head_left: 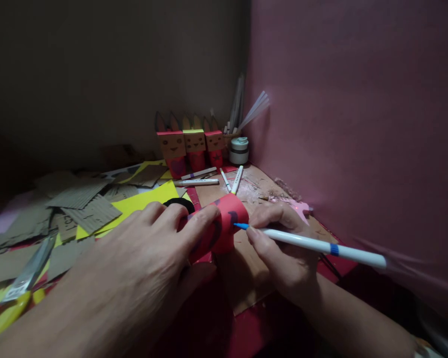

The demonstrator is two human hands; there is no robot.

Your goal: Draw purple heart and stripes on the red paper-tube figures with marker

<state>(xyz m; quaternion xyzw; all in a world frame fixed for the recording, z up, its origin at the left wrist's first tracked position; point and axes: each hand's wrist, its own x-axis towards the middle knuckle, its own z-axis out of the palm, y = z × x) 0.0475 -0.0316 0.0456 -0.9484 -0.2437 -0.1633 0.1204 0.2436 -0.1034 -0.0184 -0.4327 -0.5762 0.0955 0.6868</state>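
My left hand (pixel 160 243) is wrapped round a red paper tube (pixel 227 241) lying on its side, marked with dark purple shapes. Between the thumb and fingers of my right hand (pixel 283 248) is a white felt-tip pen (pixel 302 240) with a blue band. Its blue tip touches the tube's surface beside a dark mark near the rim. Part of the tube is hidden under my left fingers. A black round thing (pixel 179 203) shows just behind my left knuckles.
Three box-headed paper figures (pixel 194 144) stand at the back, beside a lidded jar (pixel 239 150) and a holder of glue sticks (pixel 256 109). Several markers (pixel 199 182) lie before them. Cardboard scraps (pixel 85 199), yellow paper (pixel 145 201) and scissors (pixel 26 278) cover the left. A pink glue gun (pixel 300 209) lies by the right wall.
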